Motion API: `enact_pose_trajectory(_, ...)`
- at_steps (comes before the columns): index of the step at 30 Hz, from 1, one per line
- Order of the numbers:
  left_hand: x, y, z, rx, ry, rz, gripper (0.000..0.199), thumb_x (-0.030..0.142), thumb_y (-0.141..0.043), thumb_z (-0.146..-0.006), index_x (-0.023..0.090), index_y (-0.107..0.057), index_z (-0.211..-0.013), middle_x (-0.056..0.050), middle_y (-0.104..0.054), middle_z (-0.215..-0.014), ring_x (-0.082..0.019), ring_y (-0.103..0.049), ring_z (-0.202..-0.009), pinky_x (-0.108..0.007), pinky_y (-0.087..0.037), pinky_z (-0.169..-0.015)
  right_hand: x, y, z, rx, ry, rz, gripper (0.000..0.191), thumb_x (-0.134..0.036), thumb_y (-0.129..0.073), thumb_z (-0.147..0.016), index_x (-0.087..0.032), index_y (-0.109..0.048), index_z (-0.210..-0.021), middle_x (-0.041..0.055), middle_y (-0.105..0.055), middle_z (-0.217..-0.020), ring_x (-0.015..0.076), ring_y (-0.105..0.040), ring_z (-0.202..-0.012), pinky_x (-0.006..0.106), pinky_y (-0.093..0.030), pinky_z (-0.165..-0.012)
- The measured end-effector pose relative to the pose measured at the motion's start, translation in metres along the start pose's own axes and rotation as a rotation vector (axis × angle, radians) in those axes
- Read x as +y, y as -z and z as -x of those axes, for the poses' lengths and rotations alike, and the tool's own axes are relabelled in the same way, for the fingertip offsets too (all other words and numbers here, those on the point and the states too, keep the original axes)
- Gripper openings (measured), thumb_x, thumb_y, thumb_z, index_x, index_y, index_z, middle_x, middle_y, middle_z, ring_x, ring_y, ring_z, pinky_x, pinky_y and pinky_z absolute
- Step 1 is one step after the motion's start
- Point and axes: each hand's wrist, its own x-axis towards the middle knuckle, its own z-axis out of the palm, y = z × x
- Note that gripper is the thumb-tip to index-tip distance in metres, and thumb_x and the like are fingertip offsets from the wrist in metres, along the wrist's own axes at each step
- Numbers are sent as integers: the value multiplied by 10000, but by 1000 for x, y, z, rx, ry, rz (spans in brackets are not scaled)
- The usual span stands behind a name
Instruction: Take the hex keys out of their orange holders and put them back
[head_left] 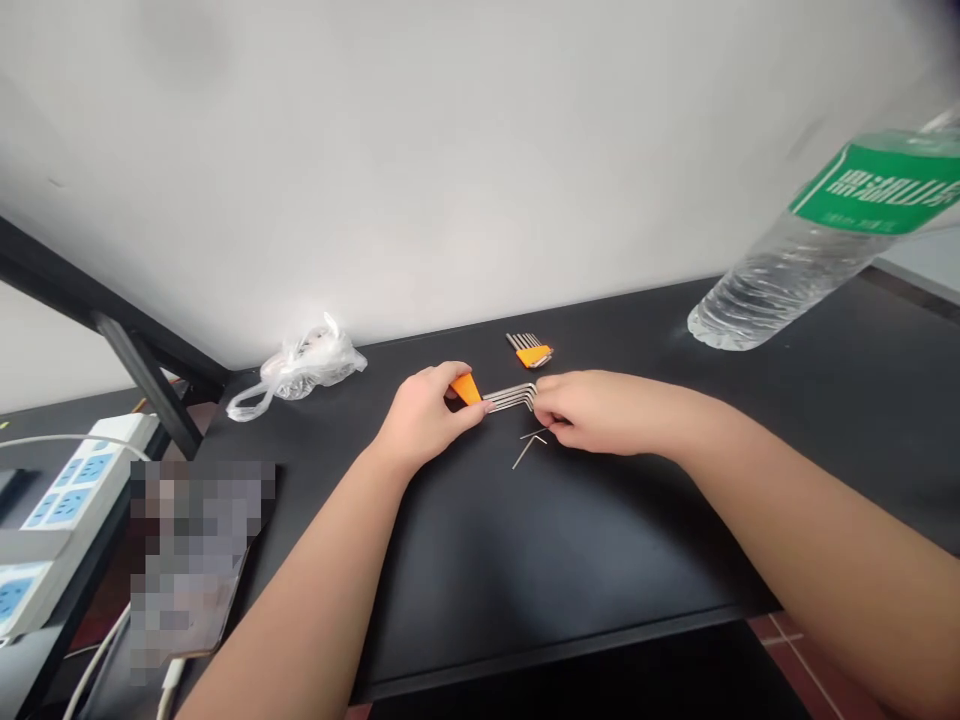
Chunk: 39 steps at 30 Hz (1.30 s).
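Observation:
My left hand (429,412) pinches an orange hex key holder (466,388) between thumb and fingers. Several silver hex keys (510,398) stick out of it to the right, their bent ends reaching my right hand (574,410). The fingers of that hand are closed, and a thin hex key (535,433) shows from beneath them. Its other end is hidden. Just below, a small loose hex key (525,455) lies on the black desk (465,570). Behind both hands rests a second orange holder (534,356) filled with several metal keys.
A large water bottle (810,250) with a green label stands at the right. A clear plastic bag (311,360) lies near the wall. At the left are a phone-like device (202,560) with a white cable (171,685), a power strip (82,490) and a black metal frame (150,370).

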Motion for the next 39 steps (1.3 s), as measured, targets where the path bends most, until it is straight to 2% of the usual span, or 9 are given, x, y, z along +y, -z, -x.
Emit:
enact_pose_trajectory(3, -2, -3, 1, 15, 19, 37, 447, 473, -753, -830, 232, -665, -1197, -40, -756, -1061, -210, -702, -912, -356, -569, -871, -7, -6, -1, -27, -29, 43, 91, -161, -585, -822, -205, -590, -742, 41, -647, -829, 169, -550, -625, 304, -306, -555)
enact_pose_trajectory(6, -3, -5, -1, 15, 25, 38, 444, 473, -758, -826, 233, -668, -1188, -34, -757, -1044, -206, -700, -895, -351, -572, -846, -9, -8, -2, 21, 3, 68, 93, -160, -593, -808, -205, -553, -737, 38, -637, -813, 170, -540, -620, 306, -295, -560)
enact_pose_trajectory(10, -2, -6, -3, 30, 2, 9, 453, 503, -744, -835, 239, -666, -1194, -42, -754, -1048, -218, -702, -909, -363, -572, -853, -9, 1, 2, 82, 10, -1, 111, -163, -580, -819, -204, -512, -740, 22, -620, -788, 157, -526, -625, 300, -291, -573)
enact_pose_trajectory(14, -2, -4, -3, 56, 4, 19, 478, 530, -752, -825, 232, -671, -1190, -50, -747, -1033, -209, -699, -875, -365, -578, -845, -16, 6, 8, 20, 76, -102, 88, -157, -556, -836, -207, -536, -766, 9, -625, -808, 147, -524, -646, 284, -297, -575)
enact_pose_trajectory(19, -4, -6, -3, 74, 16, 49, 479, 531, -753, -826, 231, -669, -1191, -48, -745, -1023, -204, -697, -878, -361, -575, -850, -24, -6, 7, -43, 194, -65, 114, -155, -531, -869, -206, -566, -773, 13, -646, -869, 150, -548, -690, 283, -334, -601)
enact_pose_trajectory(23, -4, -7, -3, 82, 20, 68, 471, 520, -756, -827, 232, -666, -1190, -38, -744, -1024, -198, -694, -876, -352, -574, -837, -22, -7, 7, -53, 170, -82, 81, -178, -555, -877, -213, -600, -820, 19, -662, -940, 152, -574, -713, 283, -360, -599)
enact_pose_trajectory(32, -6, -8, -3, 74, 3, 57, 469, 526, -751, -835, 229, -659, -1186, -35, -744, -1033, -196, -692, -884, -344, -568, -840, -23, -5, 12, -80, 161, -17, 172, -175, -541, -884, -193, -558, -714, 25, -638, -859, 140, -549, -647, 290, -342, -571)
enact_pose_trajectory(36, -8, -10, -4, 77, -10, 63, 446, 497, -762, -834, 232, -663, -1179, -15, -749, -1009, -185, -697, -876, -331, -573, -828, -24, -6, 12, -14, 149, -12, 27, -210, -592, -871, -217, -615, -859, 22, -647, -945, 150, -572, -687, 281, -355, -572)
enact_pose_trajectory(39, -9, -10, -4, 100, -5, 63, 453, 485, -777, -823, 234, -670, -1185, -13, -753, -1005, -182, -705, -867, -326, -576, -819, -23, -11, 7, 29, 185, 11, 116, -203, -588, -884, -229, -650, -978, 36, -647, -1028, 159, -594, -734, 286, -367, -588)
